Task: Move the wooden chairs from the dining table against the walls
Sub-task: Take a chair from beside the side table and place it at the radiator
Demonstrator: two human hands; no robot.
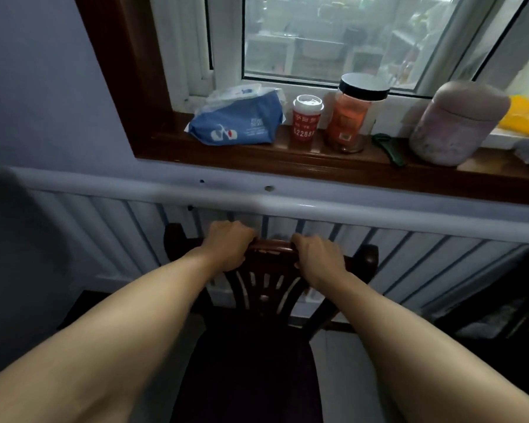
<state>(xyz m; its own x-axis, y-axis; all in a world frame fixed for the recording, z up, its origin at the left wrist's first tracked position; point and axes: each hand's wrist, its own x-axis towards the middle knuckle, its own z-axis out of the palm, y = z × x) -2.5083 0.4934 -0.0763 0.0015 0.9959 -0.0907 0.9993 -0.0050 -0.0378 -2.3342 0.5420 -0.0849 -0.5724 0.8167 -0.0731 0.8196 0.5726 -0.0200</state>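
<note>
A dark wooden chair [266,285] stands in front of me with its carved, slatted back toward the wall and its dark seat below my arms. My left hand [229,244] is closed over the left part of the chair's top rail. My right hand [316,254] grips the same rail just to the right. The chair back is close to the white radiator [409,248] under the window; whether they touch I cannot tell.
A brown window sill [287,161] above the radiator holds a blue tissue pack [239,123], a red cup [306,122], an orange jar with a black lid [353,114], and a pinkish container [454,123]. Blue-grey wall at left; dark furniture at lower right [501,315].
</note>
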